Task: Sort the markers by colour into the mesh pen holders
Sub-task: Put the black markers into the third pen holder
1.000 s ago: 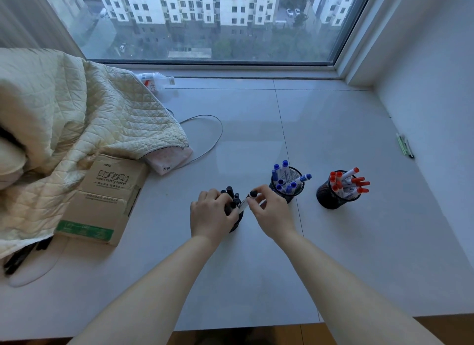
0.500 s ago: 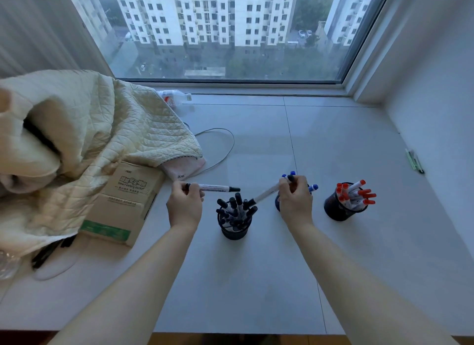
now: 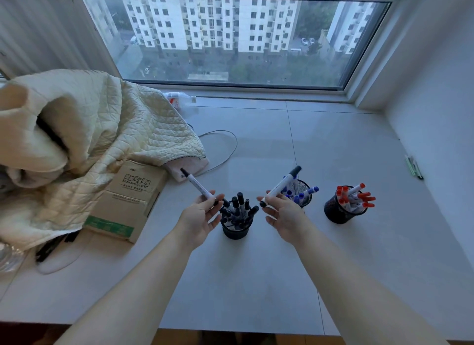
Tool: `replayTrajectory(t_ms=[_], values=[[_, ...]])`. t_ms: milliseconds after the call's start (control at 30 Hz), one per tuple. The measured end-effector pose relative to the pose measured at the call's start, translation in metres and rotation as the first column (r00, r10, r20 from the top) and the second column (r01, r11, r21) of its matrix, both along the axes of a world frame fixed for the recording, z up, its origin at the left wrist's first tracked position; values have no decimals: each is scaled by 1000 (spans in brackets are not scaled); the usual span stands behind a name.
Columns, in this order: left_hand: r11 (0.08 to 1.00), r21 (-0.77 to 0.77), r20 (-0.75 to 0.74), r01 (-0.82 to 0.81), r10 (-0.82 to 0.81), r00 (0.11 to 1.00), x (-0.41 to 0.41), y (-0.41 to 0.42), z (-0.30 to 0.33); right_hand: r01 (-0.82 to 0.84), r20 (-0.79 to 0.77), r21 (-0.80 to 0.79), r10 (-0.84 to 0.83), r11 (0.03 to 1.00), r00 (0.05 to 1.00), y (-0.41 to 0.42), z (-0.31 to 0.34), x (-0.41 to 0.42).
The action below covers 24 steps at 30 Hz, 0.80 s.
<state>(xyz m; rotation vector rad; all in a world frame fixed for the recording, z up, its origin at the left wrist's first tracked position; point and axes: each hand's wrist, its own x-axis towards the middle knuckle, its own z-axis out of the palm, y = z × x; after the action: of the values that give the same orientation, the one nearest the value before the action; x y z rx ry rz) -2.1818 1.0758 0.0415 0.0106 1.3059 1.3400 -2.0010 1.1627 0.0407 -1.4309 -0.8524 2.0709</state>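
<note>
Three black mesh pen holders stand in a row on the pale sill. The nearest holder (image 3: 236, 231) is full of black-capped markers (image 3: 239, 208). The middle holder (image 3: 305, 190) has blue-capped markers (image 3: 311, 190), the right holder (image 3: 334, 211) red-capped ones (image 3: 363, 197). My left hand (image 3: 202, 217), palm up just left of the black holder, pinches a black marker (image 3: 197, 185) that points up and left. My right hand (image 3: 284, 213), palm up between the black and blue holders, pinches a second black marker (image 3: 280, 185) that points up and right.
A cardboard box (image 3: 128, 198) lies left of the holders, partly under a cream quilted blanket (image 3: 84, 139). A grey cable (image 3: 225, 149) loops behind. A plastic bottle (image 3: 179, 99) lies by the window. Green pens (image 3: 413, 166) lie against the right wall.
Both hands have turned palm up and come nearer the black holder. The left marker now slants up-left instead of lying level; the right marker's free end now points up-right.
</note>
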Motion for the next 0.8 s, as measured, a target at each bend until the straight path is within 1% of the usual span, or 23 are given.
replayTrajectory(t_ms=[33, 100, 133, 200, 267, 433, 567, 667, 733, 800], values=[[1000, 7, -13, 17, -17, 1000, 0, 0, -1, -14, -22, 17, 14, 1000, 1000, -1, 0, 0], [998, 1, -94, 60, -59, 994, 2, -1, -2, -33, -30, 80, 35, 996, 999, -3, 0, -2], [997, -11, -148, 78, -79, 986, 2, -2, -2, -54, 13, 136, 53, 989, 999, -3, 1, -3], [994, -38, -254, 99, -105, 961, 2, -3, -5, -131, 177, 258, 86, 957, 980, -5, 1, -6], [992, -62, -334, 108, -122, 935, 2, -4, -7, -197, 287, 329, 102, 923, 953, -6, -1, -11], [991, -80, -434, 103, -128, 892, 4, -8, -16, -310, 436, 381, 126, 871, 891, -9, -8, -27], [980, -163, -561, 116, -189, 806, 1, -13, -27, -393, 530, 402, 139, 827, 836, -8, -15, -30], [972, -208, -592, 109, -214, 777, 0, -15, -32, -469, 603, 427, 143, 773, 785, -7, -19, -31], [969, -220, -618, 115, -229, 752, 1, -16, -34, -496, 635, 454, 121, 740, 763, -6, -20, -31], [968, -227, -635, 107, -230, 738, 3, -16, -37, -476, 636, 524, 46, 707, 770, -8, -19, -30]])
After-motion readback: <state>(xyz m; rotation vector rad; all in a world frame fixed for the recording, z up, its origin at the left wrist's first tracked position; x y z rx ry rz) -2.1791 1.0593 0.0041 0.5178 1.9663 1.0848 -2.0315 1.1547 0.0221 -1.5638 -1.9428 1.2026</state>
